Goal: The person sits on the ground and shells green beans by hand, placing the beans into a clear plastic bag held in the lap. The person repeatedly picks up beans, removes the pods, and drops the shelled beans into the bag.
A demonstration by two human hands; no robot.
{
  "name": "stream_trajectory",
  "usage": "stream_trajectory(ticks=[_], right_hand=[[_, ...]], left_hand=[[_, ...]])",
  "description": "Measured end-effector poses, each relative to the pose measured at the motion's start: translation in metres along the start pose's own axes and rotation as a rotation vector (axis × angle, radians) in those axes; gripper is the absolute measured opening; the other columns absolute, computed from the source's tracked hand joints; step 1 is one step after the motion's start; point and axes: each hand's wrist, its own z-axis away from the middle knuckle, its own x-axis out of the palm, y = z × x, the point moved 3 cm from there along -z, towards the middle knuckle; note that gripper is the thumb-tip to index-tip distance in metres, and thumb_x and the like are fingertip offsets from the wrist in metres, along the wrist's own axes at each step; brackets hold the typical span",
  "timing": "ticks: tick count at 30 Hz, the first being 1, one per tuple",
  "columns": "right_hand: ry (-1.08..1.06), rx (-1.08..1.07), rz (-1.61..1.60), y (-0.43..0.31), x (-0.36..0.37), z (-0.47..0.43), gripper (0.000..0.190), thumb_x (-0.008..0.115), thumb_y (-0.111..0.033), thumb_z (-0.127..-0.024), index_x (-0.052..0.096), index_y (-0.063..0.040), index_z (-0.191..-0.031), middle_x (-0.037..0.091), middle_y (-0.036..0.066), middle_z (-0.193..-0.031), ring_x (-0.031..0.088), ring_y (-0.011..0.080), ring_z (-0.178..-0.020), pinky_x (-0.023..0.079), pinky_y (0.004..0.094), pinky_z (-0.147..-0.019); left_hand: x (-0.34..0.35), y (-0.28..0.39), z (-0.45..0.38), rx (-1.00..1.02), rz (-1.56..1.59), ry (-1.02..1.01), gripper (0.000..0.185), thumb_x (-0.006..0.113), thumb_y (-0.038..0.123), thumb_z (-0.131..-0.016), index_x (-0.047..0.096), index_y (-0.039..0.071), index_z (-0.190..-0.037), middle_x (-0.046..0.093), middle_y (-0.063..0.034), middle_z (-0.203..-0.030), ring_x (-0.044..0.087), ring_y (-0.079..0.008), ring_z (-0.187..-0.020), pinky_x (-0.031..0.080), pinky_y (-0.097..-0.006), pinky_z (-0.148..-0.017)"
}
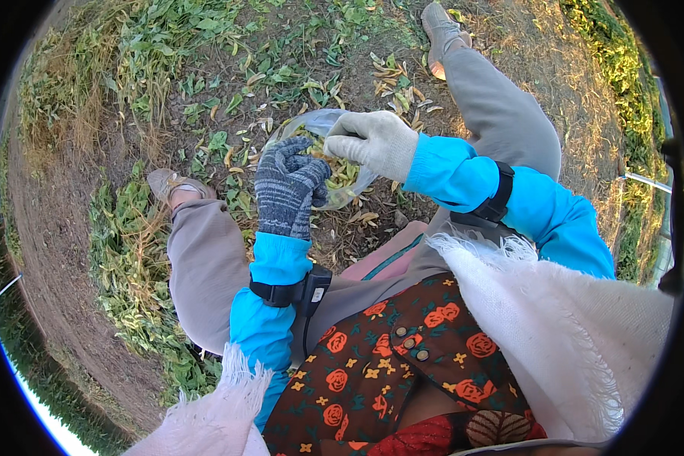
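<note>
My left hand (pixel 290 187), in a dark grey striped knit glove, is above the left side of a clear plastic bag (pixel 321 118), its fingers curled. My right hand (pixel 373 143) wears a whitish knit glove and hovers over the bag's right side, thumb and index finger brought close together. Whether either hand grips anything is hidden by the fingers. Between the hands, yellow-green bean pods (pixel 342 175) show inside the bag. The bag rests on the ground between my legs, its mouth spread wide.
Pulled bean plants lie heaped at the upper left (pixel 148 51) and beside my left leg (pixel 131 256). Loose pods (pixel 393 80) are scattered on the soil near my right shoe (pixel 442 31). A pink thing with a green stripe (pixel 390 253) is beneath me. Fringed white cloth (pixel 536 319) hangs by my right arm.
</note>
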Motion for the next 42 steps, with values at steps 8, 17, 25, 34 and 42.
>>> stream_trajectory(ticks=[8, 17, 25, 34, 42], right_hand=[[0.037, -0.28, 0.27, 0.001, 0.006, 0.001, 0.022, 0.064, -0.024, -0.079, 0.066, -0.006, -0.09, 0.065, 0.011, -0.081, 0.063, 0.0251, -0.077, 0.05, 0.035, -0.07], [-0.242, 0.007, 0.159, 0.002, -0.005, -0.002, 0.019, 0.062, -0.014, -0.08, 0.065, -0.001, -0.094, 0.066, 0.013, -0.082, 0.063, 0.0212, -0.074, 0.05, 0.0341, -0.069], [-0.03, -0.336, 0.632, -0.004, 0.012, 0.011, 0.013, 0.06, -0.017, -0.078, 0.064, -0.005, -0.083, 0.062, 0.011, -0.076, 0.061, 0.0314, -0.074, 0.049, 0.0404, -0.068], [-0.155, 0.304, -0.333, 0.007, -0.003, 0.0, 0.027, 0.063, -0.026, -0.081, 0.066, -0.001, -0.092, 0.062, 0.007, -0.073, 0.059, 0.0145, -0.063, 0.05, 0.029, -0.059], [-0.216, 0.331, -0.409, 0.014, 0.002, -0.002, 0.036, 0.058, -0.032, -0.086, 0.06, -0.001, -0.104, 0.063, 0.009, -0.082, 0.061, 0.0147, -0.069, 0.051, 0.0263, -0.062]], left_hand=[[0.001, -0.005, 0.0, 0.027, -0.042, -0.038, 0.039, 0.065, -0.001, -0.075, 0.05, -0.003, -0.111, 0.056, -0.0067, -0.066, 0.049, -0.0112, -0.044, 0.041, -0.0246, -0.037], [0.008, -0.005, -0.001, 0.031, -0.105, -0.069, 0.042, 0.065, -0.005, -0.07, 0.049, -0.003, -0.109, 0.056, -0.0076, -0.065, 0.051, -0.0119, -0.043, 0.041, -0.0255, -0.035], [0.008, -0.014, 0.0, 0.151, -0.326, -0.045, 0.036, 0.064, -0.005, -0.07, 0.053, 0.0, -0.105, 0.057, -0.0061, -0.065, 0.052, -0.012, -0.044, 0.041, -0.0254, -0.037], [0.006, 0.005, 0.004, 0.083, 0.013, -0.056, 0.041, 0.062, -0.004, -0.07, 0.053, 0.0, -0.11, 0.054, -0.0036, -0.066, 0.048, -0.0093, -0.045, 0.04, -0.0232, -0.038], [0.002, -0.003, 0.004, 0.099, 0.048, -0.028, 0.034, 0.06, -0.004, -0.074, 0.056, 0.001, -0.107, 0.053, -0.0021, -0.065, 0.047, -0.0085, -0.045, 0.039, -0.0225, -0.039]])
